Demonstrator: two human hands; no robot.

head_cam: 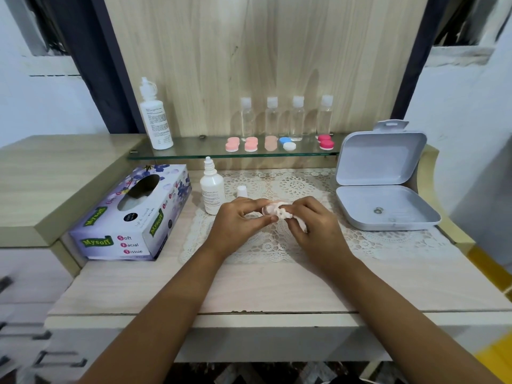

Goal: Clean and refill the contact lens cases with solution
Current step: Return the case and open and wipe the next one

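Note:
Over the lace mat, my left hand pinches a pale pink lens case. My right hand grips a crumpled white tissue pressed against the case. A small white solution bottle stands uncapped just left of my hands, with its white cap beside it. On the glass shelf lie several more lens cases: pink, pink, beige, blue and white, and red.
A tall white solution bottle stands at the shelf's left end, and several clear bottles line the back. A tissue box lies to the left. An open grey case sits on the right. The lace mat covers the desk's middle.

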